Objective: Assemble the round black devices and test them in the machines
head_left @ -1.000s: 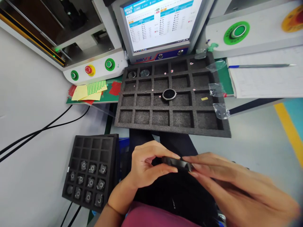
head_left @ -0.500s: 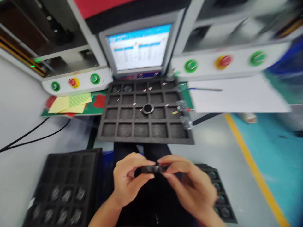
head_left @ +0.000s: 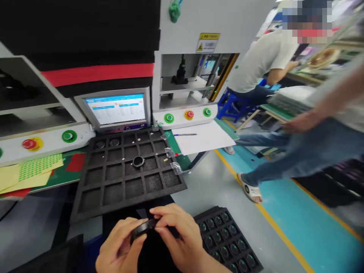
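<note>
One dark slim case: held nearly edge-on at the lower centre of the frame, above the lap; its finer details are too small to be made out.
Left hand: clamped on the left part of the case, with the thumb set below and the fingers above.
Right hand: closed on the opposite end, which is pinched between thumb and fingertips; whether the two hands touch each other cannot be told.
Black foam tray: laid at left of centre over the edge of the green counter, with its near side projected beyond it.
Round watch case: rested dark face up on the tray, across a divider.
Clear discs: set in two compartments at the tray's upper left.
Clear film: left crumpled along the tray's right edge.
Monitor: lit with tables, stood just behind the tray.
Yellow sheets: placed at the left edge of the frame, partly covered with green dots.
Blue pen: laid on white paper, right of the tray.
Lower tray: filled with round pieces, seen at the lower right, beyond the right hand.
Co-workers: two shown at the right, one seated on a blue stool, one in jeans.
</note>
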{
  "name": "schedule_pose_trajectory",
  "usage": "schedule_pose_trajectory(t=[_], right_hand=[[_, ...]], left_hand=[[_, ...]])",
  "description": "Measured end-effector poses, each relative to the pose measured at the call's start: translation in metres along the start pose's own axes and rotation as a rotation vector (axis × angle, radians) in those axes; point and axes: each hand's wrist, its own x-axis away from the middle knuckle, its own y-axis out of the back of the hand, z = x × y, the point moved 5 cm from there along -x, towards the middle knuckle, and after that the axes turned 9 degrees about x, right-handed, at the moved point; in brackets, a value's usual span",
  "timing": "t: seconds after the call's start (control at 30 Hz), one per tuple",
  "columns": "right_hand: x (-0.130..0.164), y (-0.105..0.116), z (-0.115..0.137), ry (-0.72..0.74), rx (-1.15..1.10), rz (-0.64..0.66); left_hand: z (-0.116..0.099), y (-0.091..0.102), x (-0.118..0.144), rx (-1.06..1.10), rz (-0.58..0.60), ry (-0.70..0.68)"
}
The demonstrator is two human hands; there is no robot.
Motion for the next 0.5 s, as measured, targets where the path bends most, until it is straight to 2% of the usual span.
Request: schedule_pose_trajectory(t=[0.07,0.13,0.17,0.23,0.3,0.37,0.43,0.5], right_hand=[[0.002,-0.002,0.005,0.039,0.010,-0.009],[0.004,-0.001,0.004,0.068,0.022,-0.012],[0.005,0.002,-0.001,0.068,0.035,-0.025],[0.003,0.015,-0.024,-0.003,0.087,-0.101],[-0.001,0.031,-0.065,-0.162,0.154,-0.219],[-0.006,0.040,-0.111,-0.315,0.176,-0.282],[-0.013,0.039,-0.150,-0.423,0.173,-0.245],[-0.019,0.032,-0.177,-0.492,0.169,-0.195]], left_hand=[[0.002,0.006,0.001,-0.067,-0.025,-0.072],[0.008,0.021,0.000,-0.139,-0.177,-0.041],[0.013,0.030,-0.001,-0.136,-0.295,0.011],[0.023,0.046,-0.003,-0.023,-0.521,0.146],[0.032,0.050,-0.007,0.164,-0.599,0.268],[0.040,0.043,-0.011,0.287,-0.523,0.399],[0.047,0.030,-0.009,0.343,-0.388,0.549],[0.052,0.018,-0.005,0.324,-0.242,0.660]])
